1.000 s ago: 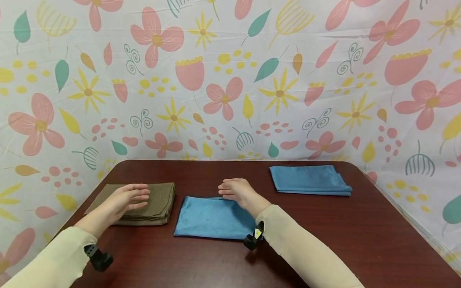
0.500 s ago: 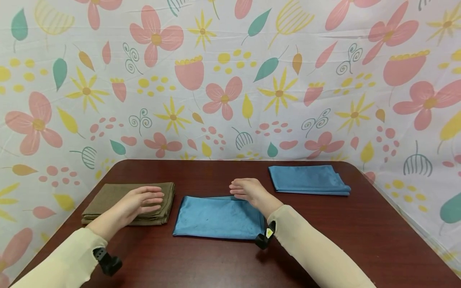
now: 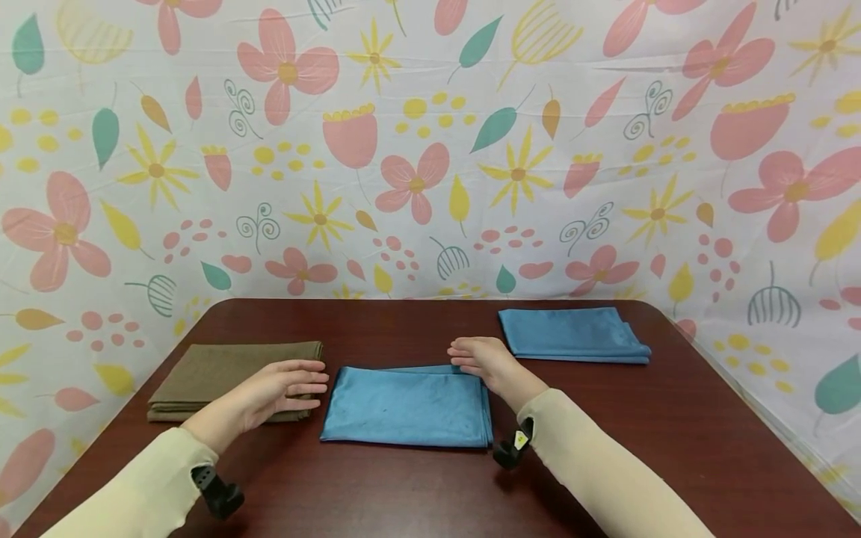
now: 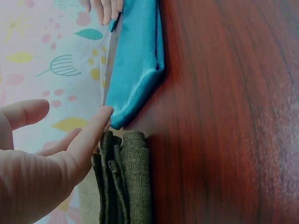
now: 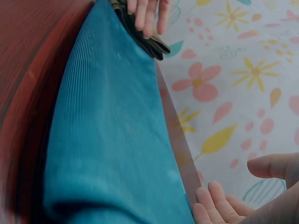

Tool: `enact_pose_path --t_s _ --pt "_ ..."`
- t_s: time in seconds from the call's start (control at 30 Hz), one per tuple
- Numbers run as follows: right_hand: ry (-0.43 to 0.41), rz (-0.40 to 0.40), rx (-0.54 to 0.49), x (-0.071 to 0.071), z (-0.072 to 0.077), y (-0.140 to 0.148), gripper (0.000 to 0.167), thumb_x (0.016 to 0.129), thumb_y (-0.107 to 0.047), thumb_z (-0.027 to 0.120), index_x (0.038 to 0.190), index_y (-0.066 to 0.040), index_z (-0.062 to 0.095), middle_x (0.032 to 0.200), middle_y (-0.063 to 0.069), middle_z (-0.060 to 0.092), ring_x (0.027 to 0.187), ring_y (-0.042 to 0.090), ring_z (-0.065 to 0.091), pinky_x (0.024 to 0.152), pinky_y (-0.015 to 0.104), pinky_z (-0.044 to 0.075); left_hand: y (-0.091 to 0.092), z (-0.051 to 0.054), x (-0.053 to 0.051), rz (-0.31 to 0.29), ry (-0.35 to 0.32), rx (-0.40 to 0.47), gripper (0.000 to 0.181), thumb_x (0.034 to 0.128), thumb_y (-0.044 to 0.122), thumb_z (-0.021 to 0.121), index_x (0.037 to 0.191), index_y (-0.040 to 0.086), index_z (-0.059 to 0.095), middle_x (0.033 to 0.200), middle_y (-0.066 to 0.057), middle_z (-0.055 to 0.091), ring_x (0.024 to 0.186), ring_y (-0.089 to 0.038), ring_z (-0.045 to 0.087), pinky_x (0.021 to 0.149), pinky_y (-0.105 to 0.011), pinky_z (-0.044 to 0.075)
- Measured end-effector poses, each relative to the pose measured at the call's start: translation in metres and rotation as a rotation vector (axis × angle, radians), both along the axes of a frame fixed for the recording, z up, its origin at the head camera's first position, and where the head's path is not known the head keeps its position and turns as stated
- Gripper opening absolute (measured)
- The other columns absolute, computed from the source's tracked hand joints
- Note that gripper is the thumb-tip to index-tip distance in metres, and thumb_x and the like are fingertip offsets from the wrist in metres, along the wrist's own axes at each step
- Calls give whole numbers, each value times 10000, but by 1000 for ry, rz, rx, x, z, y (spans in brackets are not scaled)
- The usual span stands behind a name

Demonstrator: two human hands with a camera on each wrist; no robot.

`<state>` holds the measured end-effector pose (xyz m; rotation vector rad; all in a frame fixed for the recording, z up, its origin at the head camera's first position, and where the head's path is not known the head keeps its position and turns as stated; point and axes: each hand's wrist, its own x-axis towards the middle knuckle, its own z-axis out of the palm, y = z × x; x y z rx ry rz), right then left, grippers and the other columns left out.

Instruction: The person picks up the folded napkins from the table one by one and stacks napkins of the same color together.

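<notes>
A folded blue cloth (image 3: 406, 407) lies flat at the middle of the table. To its left is a folded olive-brown cloth (image 3: 222, 373), stacked in several layers. My left hand (image 3: 279, 392) hovers over the right part of the brown cloth, fingers extended toward the blue one and holding nothing. Above the blue cloth's far right corner is my right hand (image 3: 494, 366), its fingers straight and nothing in its grasp. In the left wrist view the left hand (image 4: 51, 154) shows thumb and fingers spread. The right wrist view has the right hand (image 5: 247, 200) beside the blue cloth's edge.
A second folded blue cloth (image 3: 572, 336) lies at the back right of the dark red-brown table (image 3: 377, 493). Behind the table hangs a white curtain (image 3: 417, 97) with a flower print. Each wrist carries a small black camera (image 3: 222, 497).
Both hands have moved to the right, the left from over the brown cloth's middle to its right edge, the right toward the middle blue cloth's corner. The cloths stay put.
</notes>
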<state>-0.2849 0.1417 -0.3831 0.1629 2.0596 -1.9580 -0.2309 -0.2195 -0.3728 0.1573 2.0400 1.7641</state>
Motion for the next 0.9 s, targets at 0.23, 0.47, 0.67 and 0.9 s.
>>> enact_pose_path --t_s 0.23,0.47,0.67,0.9 --pt "-17 -9 54 2 -2 20 471 1021 -188 481 1430 36 420 1397 220 521 1302 362 490 1113 469 382 4 0 0 -37 -22 -55 588 1003 157 524 1452 -133 277 1444 -341 381 1325 -411 445 957 -452 523" --pt "-69 -25 45 8 1 35 467 1013 -182 484 1414 51 425 1439 277 437 1312 401 454 1053 510 438 10 2 -1 -81 -50 -83 589 998 157 511 1437 -157 277 1438 -353 373 1340 -442 406 951 -453 527" --pt "-152 -20 54 18 2 49 461 1007 -170 497 1412 41 436 1399 301 471 1227 399 536 886 461 559 16 -2 3 -57 -56 -104 543 1004 130 490 1414 -172 301 1430 -366 376 1333 -437 417 938 -445 535" --pt "-195 20 46 27 0 60 489 991 -155 541 1417 52 420 1324 300 546 1015 310 660 874 471 563 26 -8 5 18 -22 -155 493 982 56 518 1380 -185 353 1343 -355 471 1200 -359 564 902 -418 556"
